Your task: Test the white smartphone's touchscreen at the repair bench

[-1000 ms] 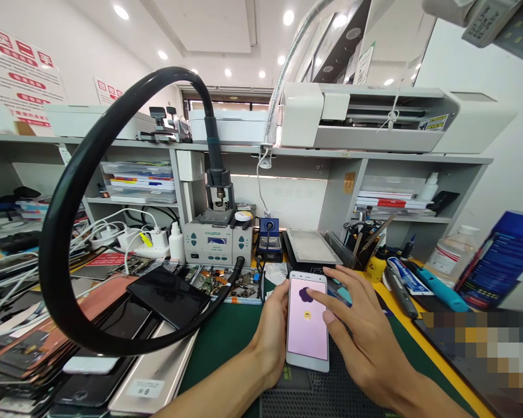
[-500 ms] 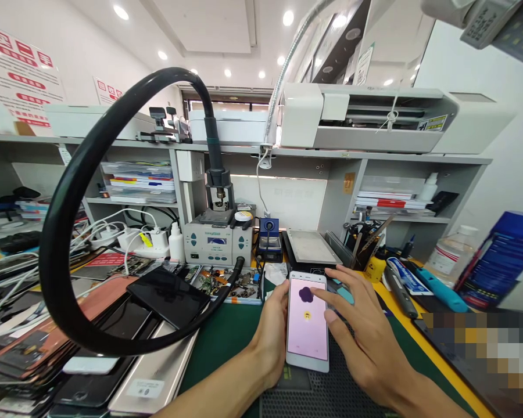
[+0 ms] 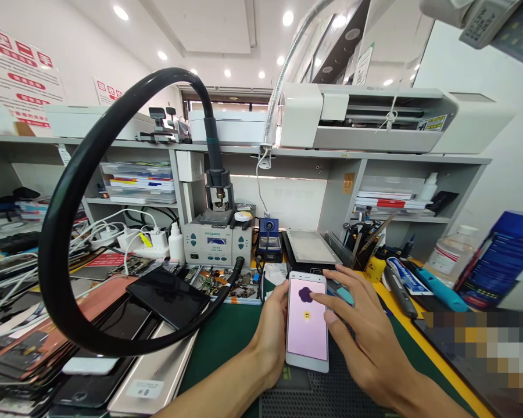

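Observation:
A white smartphone stands tilted toward me above the work mat, its screen lit pink with a dark flower shape and a small yellow icon. My left hand grips the phone along its left edge; the fingers behind it are hidden. My right hand is spread at the phone's right side, holding nothing. Its index fingertip is at the screen beside the dark shape, and whether it touches the glass I cannot tell. Under the phone lies a black perforated pad on the green mat.
A thick black hose loops across the left from a grey rework station. Stacked phones and a tray of small parts lie to the left. At the right are a turquoise tool, a yellow bottle and a clear bottle.
Small text low on the phone's screen has disappeared, and the yellow icon looks slightly different. Both hands and the phone stay almost where they were.

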Available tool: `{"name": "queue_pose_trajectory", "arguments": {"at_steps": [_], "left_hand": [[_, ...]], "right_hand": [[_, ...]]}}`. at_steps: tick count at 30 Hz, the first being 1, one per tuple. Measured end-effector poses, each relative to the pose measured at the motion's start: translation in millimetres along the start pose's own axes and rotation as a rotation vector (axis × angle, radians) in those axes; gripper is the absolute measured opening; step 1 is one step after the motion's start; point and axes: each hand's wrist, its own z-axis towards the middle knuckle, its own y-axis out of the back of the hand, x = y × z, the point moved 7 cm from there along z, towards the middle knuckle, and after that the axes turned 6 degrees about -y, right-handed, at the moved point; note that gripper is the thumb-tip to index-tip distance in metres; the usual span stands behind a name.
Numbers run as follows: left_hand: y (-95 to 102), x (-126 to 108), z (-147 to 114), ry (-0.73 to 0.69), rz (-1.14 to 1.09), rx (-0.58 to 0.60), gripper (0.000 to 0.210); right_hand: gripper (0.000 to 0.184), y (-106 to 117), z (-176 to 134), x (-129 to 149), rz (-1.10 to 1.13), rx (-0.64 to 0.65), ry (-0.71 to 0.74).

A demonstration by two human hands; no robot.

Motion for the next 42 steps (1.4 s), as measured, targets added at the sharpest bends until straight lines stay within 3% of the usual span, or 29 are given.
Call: {"name": "queue_pose_trajectory", "arguments": {"at_steps": [8, 13, 16, 19, 23, 28, 37, 42], "left_hand": [[1.4, 1.5, -2.6, 0.02, 0.018, -0.016, 0.052], [2.4, -1.1, -0.9, 0.011, 0.023, -0.035, 0.056], [3.3, -4.9, 0.3, -0.007, 0.033, -0.045, 0.056], [5.6, -8.3, 0.1, -0.029, 0.049, -0.069, 0.054], [6.0, -11.4, -1.0, -0.026, 0.076, -0.083, 0.051], [0.3, -13.3, -0.8, 0.025, 0.057, -0.05, 0.05], [-12.9, -15.0, -7.2, 0.235, 0.021, 0.21, 0.061], [-18.7, -17.7, -17.2, 0.4, 0.127, 0.456, 0.067]], "right_hand": [[0.023, 5.8, -4.3, -12.2, 0.144, -0.095, -0.108], [0.022, 5.1, -7.8, -41.5, 0.41, -0.122, -0.467], [0.033, -10.4, -9.9, -52.1, 0.664, -0.013, -0.745], [0.036, -30.8, -7.9, -42.3, 1.015, 0.199, -0.911], [0.039, -41.4, -1.9, -17.0, 1.334, 0.46, -0.897], [0.055, -41.6, -2.8, -11.0, 1.475, 0.542, -0.848], [0.061, -48.4, -15.7, -15.1, 1.54, 0.635, -1.046], [0.06, -48.2, -14.4, -11.5, 1.636, 0.655, -1.062]]}}
